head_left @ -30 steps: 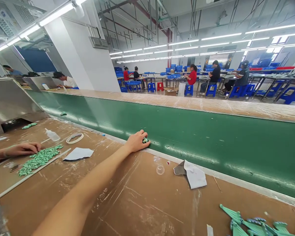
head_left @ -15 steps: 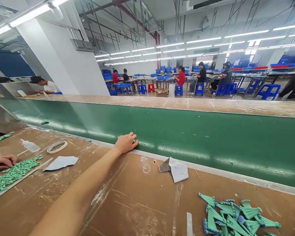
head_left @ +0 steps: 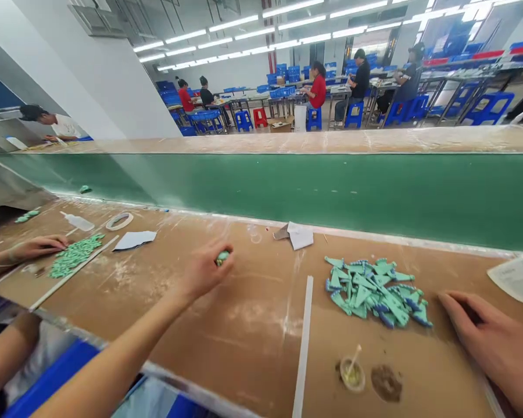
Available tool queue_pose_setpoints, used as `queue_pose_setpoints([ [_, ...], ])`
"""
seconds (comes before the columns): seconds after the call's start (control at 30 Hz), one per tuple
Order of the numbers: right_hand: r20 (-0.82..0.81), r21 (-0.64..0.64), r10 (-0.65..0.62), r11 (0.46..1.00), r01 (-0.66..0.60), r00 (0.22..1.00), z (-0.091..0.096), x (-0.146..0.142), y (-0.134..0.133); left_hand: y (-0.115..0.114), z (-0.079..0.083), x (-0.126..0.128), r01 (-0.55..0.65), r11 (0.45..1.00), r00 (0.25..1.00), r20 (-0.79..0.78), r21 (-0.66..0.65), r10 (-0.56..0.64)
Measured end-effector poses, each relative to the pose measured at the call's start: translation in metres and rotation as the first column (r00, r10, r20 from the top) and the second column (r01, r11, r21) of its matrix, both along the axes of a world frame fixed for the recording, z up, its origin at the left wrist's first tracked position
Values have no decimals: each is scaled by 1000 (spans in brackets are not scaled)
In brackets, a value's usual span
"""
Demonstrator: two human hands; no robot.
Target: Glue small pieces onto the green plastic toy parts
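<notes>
My left hand (head_left: 204,273) is raised over the brown work surface (head_left: 253,325), its fingers shut on a small green piece (head_left: 222,258). My right hand (head_left: 483,342) rests on the surface at the lower right with fingers apart, holding nothing. It is nearest to a heap of green winged plastic parts (head_left: 375,293) with blue tips. At the far left, a co-worker's hand (head_left: 35,249) lies beside a band of small green pieces (head_left: 76,255).
A green conveyor belt (head_left: 287,186) runs along the far edge of the surface. A white strip (head_left: 304,348) lies near a small cup with a stick (head_left: 352,374). Paper scraps (head_left: 298,235), a tape roll (head_left: 119,220), a plastic bottle (head_left: 77,221) and a paper sheet (head_left: 520,277) lie about.
My left hand has come back from the belt edge over the work surface with the green piece. The view has swung down, bringing the whole heap and my right hand into sight.
</notes>
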State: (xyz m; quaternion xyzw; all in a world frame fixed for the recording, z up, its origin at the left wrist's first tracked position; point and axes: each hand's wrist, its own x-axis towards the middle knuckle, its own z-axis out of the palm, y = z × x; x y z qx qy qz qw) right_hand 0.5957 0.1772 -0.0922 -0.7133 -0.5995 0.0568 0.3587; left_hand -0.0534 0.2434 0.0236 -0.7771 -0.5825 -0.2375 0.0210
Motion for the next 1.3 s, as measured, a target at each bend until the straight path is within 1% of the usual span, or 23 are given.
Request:
queue_pose_setpoints([
  [0.07,-31,-57,-6,998,4,1000,6,-6,1,-44,-16,45,84,995,995,-45,-48,-86],
  [0.13,-41,-53,5,999,-8,999,14,-12,2,-72,-33,91,144,985,985,-78,-91,-152],
  [0.2,-30,-19,25,999,-26,999,20,-16,2,-87,-46,129,172,978,979,-91,-116,-183],
  [0.23,-21,-3,32,999,-32,999,22,-17,2,-92,-50,143,183,975,977,-91,-124,-194],
  [0.3,-2,16,39,999,-39,999,24,-16,1,-99,-55,158,203,970,973,-85,-130,-215],
  [0.37,6,20,36,999,-36,999,22,-15,2,-108,-56,159,226,966,971,-45,-127,-233],
  [0.47,4,24,29,999,-29,1000,19,-12,4,-127,-56,143,239,961,969,101,-137,-226],
  [0.57,-2,21,27,999,-27,1000,17,-11,5,-149,-61,123,168,970,961,248,-177,-121],
  [0.67,-7,20,30,999,-30,1000,18,-11,5,-162,-67,115,92,973,939,344,-214,-13],
  [0.77,-5,25,31,999,-31,999,20,-12,4,-158,-66,116,59,978,935,353,-201,16],
  [0.83,-5,31,36,999,-36,999,21,-13,4,-149,-60,119,50,980,942,336,-195,19],
  [0.93,-14,62,41,997,-41,999,22,-14,3,-135,-49,119,88,969,948,317,-230,-11],
  [1.03,-27,155,20,988,-15,999,27,-18,0,-130,-40,115,123,950,943,333,-286,-22],
  [1.1,-28,245,-1,969,8,1000,37,-28,-4,-133,-36,113,127,932,917,399,-340,20],
  [1.13,-27,288,20,958,-12,999,45,-36,-6,-135,-35,112,132,918,899,436,-373,48],
  [1.17,-23,317,77,946,-66,997,55,-46,-7,-138,-34,112,139,906,882,467,-401,72],
  [1.2,-13,329,174,931,-160,985,66,-59,-8,-141,-34,112,146,896,870,485,-419,85],
  [1.23,3,322,307,901,-291,952,78,-74,-7,-144,-33,112,152,891,866,493,-428,89],
  [1.27,26,290,451,851,-438,892,90,-89,-6,-146,-33,113,159,890,866,493,-427,82],
  [1.3,56,232,596,773,-591,801,101,-106,-2,-149,-33,114,167,893,870,488,-418,66],
])
